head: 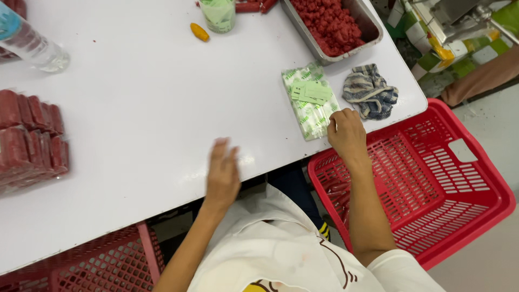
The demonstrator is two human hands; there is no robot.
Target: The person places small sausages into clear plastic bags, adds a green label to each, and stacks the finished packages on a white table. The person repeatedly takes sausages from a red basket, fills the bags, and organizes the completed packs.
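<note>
We take the stack of clear bags with green print [309, 103] as our landmark; it lies on the white table [146, 97], close to the table's near edge. Its long axis runs from the far side toward us, leaning a little to the right at the near end. Some loose pale green slips [311, 92] rest on top of it.

Our right hand [346, 132] is at the near right corner of the stack. The fingers are curled together and the fingertips [333, 120] touch the edge of the top bag; we cannot tell if they already pinch it. So the stack lies just to the left and a bit ahead of this hand, and this hand is clearly the nearer one.

Our left hand [221, 173] is well to the left of the stack, over the near edge of the table. It is blurred, the fingers look loosely spread, and it holds nothing.

Just right of the stack lies a crumpled striped cloth [370, 91]. Beyond the stack stands a metal tray with red minced filling [332, 21]. Far left of it are wrapped red rolls [32, 138]. Below the stack, beside the table, is a red plastic basket [432, 184].
</note>
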